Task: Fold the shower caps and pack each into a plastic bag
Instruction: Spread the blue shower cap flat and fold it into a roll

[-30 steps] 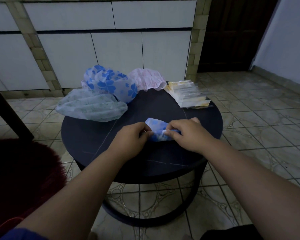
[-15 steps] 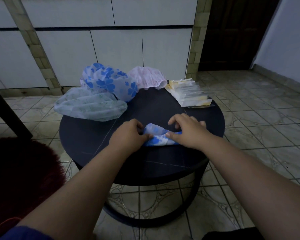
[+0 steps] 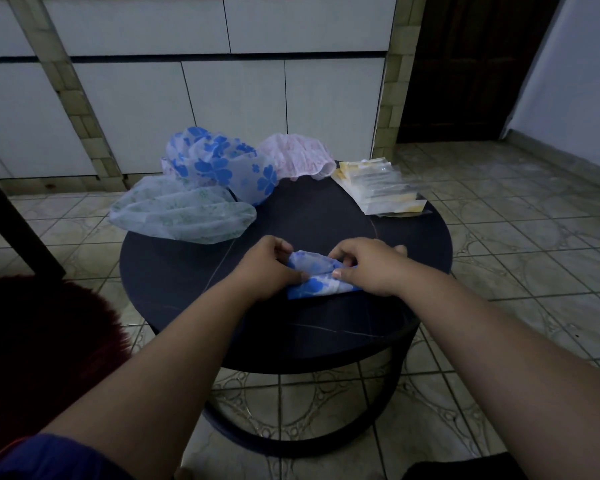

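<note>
Dim light fills a tiled room where a round dark table [image 3: 174, 271] stands before white cabinet doors [image 3: 236, 105]. At the middle of the tabletop, both hands close on a folded blue-flowered shower cap [image 3: 317, 280] that lies flat on the surface: the left hand [image 3: 269, 268] pinches its left end between thumb and fingers, while the right hand [image 3: 368, 266] pins its right end, thumb on top. The right hand covers that end of the cap, and its fingers curl out of sight; how many folds the cap holds cannot be made out.

Beyond the grip and to its left sit three unfolded caps: a pale green-patterned cap [image 3: 184, 216] overhanging the table's far left edge, a blue-flowered cap [image 3: 222, 168] behind it, and a pink cap [image 3: 297, 157] at the far rim. Beyond the grip to the right, a stack of clear plastic bags [image 3: 381, 190] with yellow strips juts past the far right edge. Between the hands and those piles the tabletop is bare, as is the strip between the grip and the near rim. A dark red shape [image 3: 39, 351] left of the forearms is too dim to identify.
</note>
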